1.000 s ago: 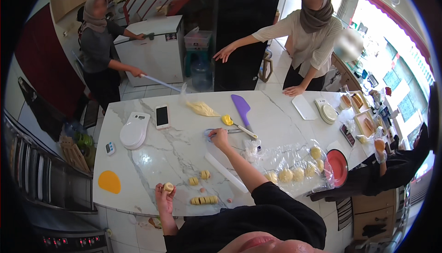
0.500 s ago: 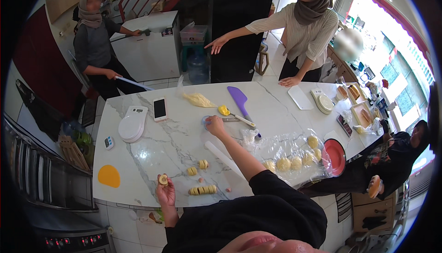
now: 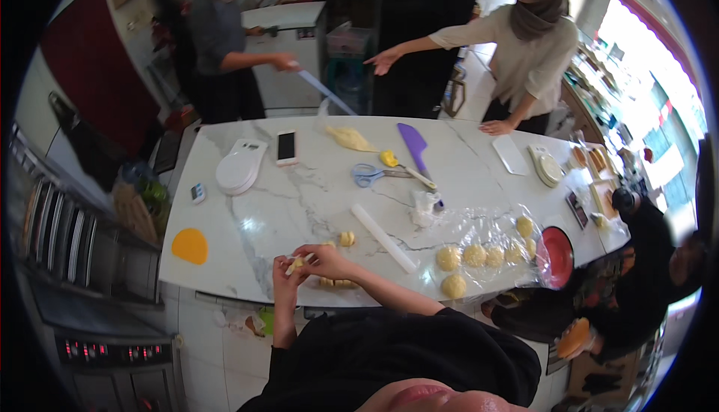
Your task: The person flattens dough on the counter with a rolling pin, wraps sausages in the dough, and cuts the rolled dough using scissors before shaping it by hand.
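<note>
My left hand (image 3: 285, 271) is closed around a small pale dough roll piece (image 3: 296, 265) near the table's front edge. From the right, the fingers of my right hand (image 3: 329, 261) pinch at the same piece. Just beyond my right hand stands another cut dough roll (image 3: 347, 238), with one more partly hidden beside it. A row of dough slices (image 3: 338, 283) lies under my right wrist, partly covered. The blue-handled scissors (image 3: 368, 175) lie farther back on the marble table (image 3: 247, 255). A white rolling pin (image 3: 383, 238) rests diagonally right of my right forearm.
Round dough balls (image 3: 475, 255) sit under clear plastic beside a red plate (image 3: 558, 256). Behind are a purple spatula (image 3: 412, 147), a piping bag (image 3: 350, 139), a phone (image 3: 287, 147) and a scale (image 3: 240, 168). Two people stand across the table; another is at the right.
My right hand has left the scissors and come back to the dough piece in my left hand. The view has shifted. The person at far left has moved right with a long pale stick.
</note>
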Demonstrator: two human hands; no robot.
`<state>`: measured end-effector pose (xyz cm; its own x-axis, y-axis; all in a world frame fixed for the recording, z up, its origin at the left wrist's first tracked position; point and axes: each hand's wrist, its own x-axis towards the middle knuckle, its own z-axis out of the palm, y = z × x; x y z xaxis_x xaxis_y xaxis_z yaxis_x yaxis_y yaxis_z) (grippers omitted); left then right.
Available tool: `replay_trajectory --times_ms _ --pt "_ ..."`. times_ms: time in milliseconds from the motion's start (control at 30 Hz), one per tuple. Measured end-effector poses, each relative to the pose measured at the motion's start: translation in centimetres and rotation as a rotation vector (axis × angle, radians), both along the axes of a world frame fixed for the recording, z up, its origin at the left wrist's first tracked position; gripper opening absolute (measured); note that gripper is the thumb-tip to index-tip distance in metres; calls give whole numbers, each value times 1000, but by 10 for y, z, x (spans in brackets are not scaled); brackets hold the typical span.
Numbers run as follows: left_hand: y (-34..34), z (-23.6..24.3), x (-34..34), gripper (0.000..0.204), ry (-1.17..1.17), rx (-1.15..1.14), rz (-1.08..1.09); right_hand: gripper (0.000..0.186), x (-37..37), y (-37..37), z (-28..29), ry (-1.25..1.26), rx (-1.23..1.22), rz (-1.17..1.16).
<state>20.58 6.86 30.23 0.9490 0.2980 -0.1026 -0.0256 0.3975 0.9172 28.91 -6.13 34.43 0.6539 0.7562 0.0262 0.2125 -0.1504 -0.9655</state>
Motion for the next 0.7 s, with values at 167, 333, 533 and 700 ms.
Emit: replay_trajectory --times_ms 167,333,533,700 --pt "-3 7 -13 33 28 82 21 27 -14 -9 -15 148 -37 -18" --pt "2 -2 -32 28 23 595 116 27 -33 -3 -19 81 -27 -81" --pt "19 2 -1 32 93 666 161 25 1 10 -44 251 165 -193" --pt "26 57 26 32 42 479 161 23 11 24 16 349 348 -160"
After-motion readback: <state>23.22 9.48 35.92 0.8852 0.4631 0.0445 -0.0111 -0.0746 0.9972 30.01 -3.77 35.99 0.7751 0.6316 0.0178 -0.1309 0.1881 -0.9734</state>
